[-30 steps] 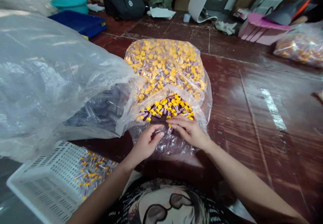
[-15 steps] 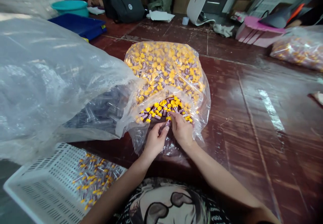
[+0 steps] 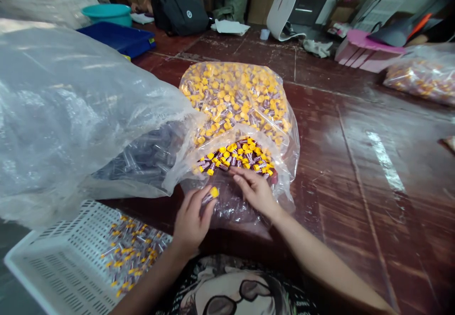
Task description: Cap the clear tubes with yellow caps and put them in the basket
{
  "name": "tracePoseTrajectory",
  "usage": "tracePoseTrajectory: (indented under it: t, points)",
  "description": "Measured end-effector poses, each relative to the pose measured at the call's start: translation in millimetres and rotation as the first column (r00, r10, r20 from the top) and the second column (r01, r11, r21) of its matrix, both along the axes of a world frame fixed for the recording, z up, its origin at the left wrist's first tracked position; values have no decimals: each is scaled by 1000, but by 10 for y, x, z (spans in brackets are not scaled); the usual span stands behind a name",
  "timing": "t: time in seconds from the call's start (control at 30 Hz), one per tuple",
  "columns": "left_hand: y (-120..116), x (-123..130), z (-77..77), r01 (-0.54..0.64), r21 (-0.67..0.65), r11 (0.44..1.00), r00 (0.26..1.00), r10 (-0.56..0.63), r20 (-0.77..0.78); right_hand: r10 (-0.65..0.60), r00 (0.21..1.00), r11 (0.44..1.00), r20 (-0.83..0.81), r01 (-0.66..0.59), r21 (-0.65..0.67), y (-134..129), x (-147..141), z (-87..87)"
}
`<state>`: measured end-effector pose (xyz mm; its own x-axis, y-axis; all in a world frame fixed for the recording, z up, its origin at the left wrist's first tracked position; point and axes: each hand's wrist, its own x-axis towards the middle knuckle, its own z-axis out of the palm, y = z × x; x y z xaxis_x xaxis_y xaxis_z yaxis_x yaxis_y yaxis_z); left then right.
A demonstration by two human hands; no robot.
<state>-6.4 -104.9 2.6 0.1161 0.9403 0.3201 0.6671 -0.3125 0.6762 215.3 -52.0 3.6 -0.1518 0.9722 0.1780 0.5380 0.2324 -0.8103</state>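
Worn dark-red floor (image 3: 320, 130), grey metal door (image 3: 310, 0), cardboard

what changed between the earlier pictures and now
The left hand has moved left and back toward the body, holding a yellow-capped tube. The right hand has come off that tube, its fingers by the mouth of the bag. The white basket stayed put.
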Motion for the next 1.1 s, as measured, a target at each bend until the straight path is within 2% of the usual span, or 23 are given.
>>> tracePoseTrajectory:
  t: [0.07,0.1,0.13,0.2,0.27,0.3,0.33,0.37,0.43,0.47,0.5,0.53,0.6,0.67,0.73,0.8,0.83,0.9,0.97,1.03,1.1]
  points:
    - [-273,-444,-88,-133,170,976,984,150,-93,-94,963,994,252,80,68,127,117,5]
    - [-428,-691,-188,-217,210,953,960,248,-131,-112,912,993,394,86,82,184,170,2]
    - [-590,-940,-321,-302,193,933,926,336,-174,-93,847,995,524,64,73,231,211,-5]
    - [-903,-1394,-650,-484,21,875,821,462,-336,10,709,999,705,-35,21,292,247,-26]
    - [-1152,-1706,-950,-618,-150,772,710,466,-528,74,601,994,796,-113,-7,318,225,-51]
    - [-1228,-1791,-1044,-663,-169,729,658,461,-595,79,559,991,825,-132,-6,322,201,-64]
    - [-1259,-1825,-1082,-681,-137,720,622,469,-627,78,528,989,846,-146,0,322,175,-80]
    - [-1238,-1813,-1059,-665,-59,745,607,493,-623,80,505,987,860,-164,5,320,149,-97]
    - [-1031,-1672,-833,-531,198,824,645,545,-536,84,481,979,873,-202,17,307,102,-129]
    - [-852,-1562,-650,-429,331,841,692,541,-478,81,479,978,874,-209,24,296,81,-140]
    - [-633,-1439,-443,-344,451,823,718,540,-439,74,484,978,872,-206,32,280,60,-143]
    - [-384,-1316,-231,-290,511,809,733,531,-425,57,496,981,867,-189,43,260,38,-138]
    - [155,-1101,138,-183,434,882,769,403,-496,14,537,989,843,-134,69,209,-3,-99]
    - [681,-972,355,-103,284,953,761,259,-595,-29,605,992,796,-79,97,154,-29,-31]
    - [1128,-941,414,45,93,995,714,33,-699,-58,701,992,710,-36,117,110,-17,46]
    - [1454,-991,393,179,-63,982,634,-164,-756,-65,816,995,574,8,102,84,39,107]
    - [1561,-1034,383,220,-109,969,600,-223,-768,-63,871,997,488,30,75,77,80,128]
    - [1650,-1121,406,270,-118,956,584,-260,-769,-49,952,999,301,49,6,67,166,154]
    - [1565,-1154,494,301,-27,953,645,-224,-730,-18,991,999,132,23,-37,58,223,175]
    - [1327,-1074,599,304,95,948,753,-178,-633,20,1000,999,12,-19,-25,45,226,213]
    - [1010,-865,655,292,111,950,839,-199,-506,70,996,997,-57,-68,25,32,182,276]
